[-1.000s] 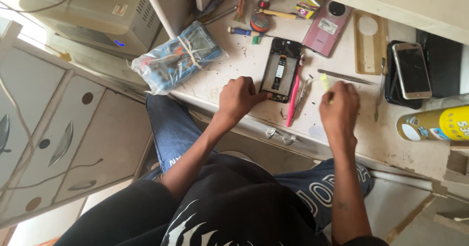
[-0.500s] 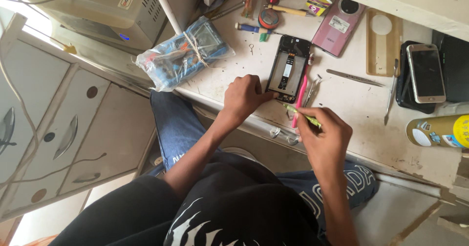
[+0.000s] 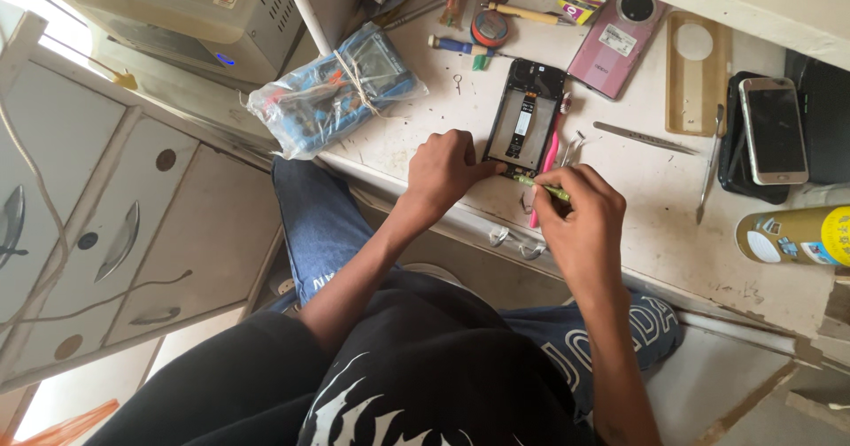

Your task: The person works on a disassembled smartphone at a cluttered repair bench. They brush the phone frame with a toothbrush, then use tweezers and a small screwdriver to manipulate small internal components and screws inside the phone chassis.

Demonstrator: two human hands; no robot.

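An opened black phone (image 3: 526, 120) lies back-up on the white workbench (image 3: 655, 224), its inner frame showing. My left hand (image 3: 445, 173) rests fingers-down on the bench and pinches the phone's near bottom corner. My right hand (image 3: 580, 220) grips a thin green-handled tool (image 3: 540, 186), whose tip points at the phone's bottom edge next to my left fingers. A pink stick tool (image 3: 549, 158) lies along the phone's right side.
Metal tweezers (image 3: 642, 138) and a spudger (image 3: 708, 173) lie to the right. A pink phone back (image 3: 614, 38), a tan case (image 3: 698, 72), a gold phone (image 3: 773, 130), a yellow can (image 3: 792, 235) and a plastic-wrapped multimeter (image 3: 332, 92) surround them. Grey drawers (image 3: 106, 216) stand at left.
My right hand came in from the right with the green tool and brought its tip to the phone's bottom edge. My left hand stayed on the phone's corner.
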